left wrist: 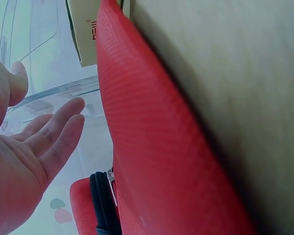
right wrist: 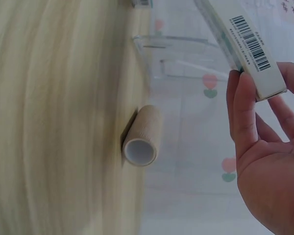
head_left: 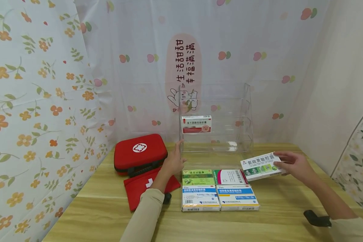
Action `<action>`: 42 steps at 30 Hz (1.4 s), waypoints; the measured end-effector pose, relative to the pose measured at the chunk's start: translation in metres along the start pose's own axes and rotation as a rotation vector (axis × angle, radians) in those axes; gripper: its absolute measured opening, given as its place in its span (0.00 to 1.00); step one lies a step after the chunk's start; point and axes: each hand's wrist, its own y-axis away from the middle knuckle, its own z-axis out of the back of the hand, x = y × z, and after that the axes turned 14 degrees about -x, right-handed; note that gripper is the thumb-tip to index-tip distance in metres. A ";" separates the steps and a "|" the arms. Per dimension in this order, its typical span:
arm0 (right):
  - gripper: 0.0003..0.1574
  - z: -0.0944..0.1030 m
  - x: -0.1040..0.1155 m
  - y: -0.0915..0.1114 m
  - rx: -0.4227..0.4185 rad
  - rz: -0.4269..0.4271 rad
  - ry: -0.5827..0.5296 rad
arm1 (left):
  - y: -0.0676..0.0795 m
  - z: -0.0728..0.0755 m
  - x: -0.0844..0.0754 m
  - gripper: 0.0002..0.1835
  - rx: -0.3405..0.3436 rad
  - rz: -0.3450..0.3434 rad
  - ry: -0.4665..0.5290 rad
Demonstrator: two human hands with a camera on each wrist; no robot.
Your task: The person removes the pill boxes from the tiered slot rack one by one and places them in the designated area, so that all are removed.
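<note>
My right hand (head_left: 294, 166) pinches a white and green medicine box (head_left: 260, 165) by its right end, tilted above the table. In the right wrist view, its barcode end (right wrist: 251, 44) shows between thumb and fingers. Beside the lower left corner of a clear acrylic rack (head_left: 217, 144) is my left hand (head_left: 173, 163), fingers extended and apart, with nothing in its grasp. A white and red medicine box (head_left: 196, 124) stands in the rack, at its left side. In front of the rack lie a green box (head_left: 198, 177), a white and magenta box (head_left: 231, 177) and two white and blue boxes (head_left: 200, 198).
On the left sits a red first-aid case (head_left: 140, 151), with a red pouch (head_left: 136, 190) marked by a white cross before it. A beige hollow roll (right wrist: 142, 137) lies on the wooden table (right wrist: 63, 117) in the right wrist view. Patterned curtains (head_left: 133, 43) enclose the back and sides.
</note>
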 end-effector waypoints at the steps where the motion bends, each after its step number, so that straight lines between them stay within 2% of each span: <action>1: 0.32 0.001 -0.002 0.001 0.008 -0.010 0.004 | 0.000 0.000 0.000 0.49 0.001 0.003 -0.001; 11: 0.34 0.005 -0.013 0.002 0.038 -0.073 0.019 | -0.001 -0.001 -0.001 0.48 0.007 0.010 0.004; 16: 0.37 0.005 -0.017 0.004 0.083 -0.119 0.018 | 0.001 0.000 -0.002 0.48 0.006 0.014 0.005; 21: 0.37 0.004 -0.020 0.006 0.081 -0.111 0.031 | 0.001 0.001 -0.003 0.48 0.009 0.015 0.010; 30: 0.28 0.001 -0.022 0.008 0.095 -0.078 0.152 | -0.001 0.002 -0.003 0.48 0.017 0.010 -0.005; 36: 0.31 0.001 -0.025 0.010 0.194 -0.091 0.297 | -0.001 0.002 -0.003 0.48 0.011 0.007 -0.006; 42: 0.32 0.001 -0.026 0.011 0.259 -0.087 0.292 | 0.000 0.001 -0.004 0.48 0.010 0.011 -0.007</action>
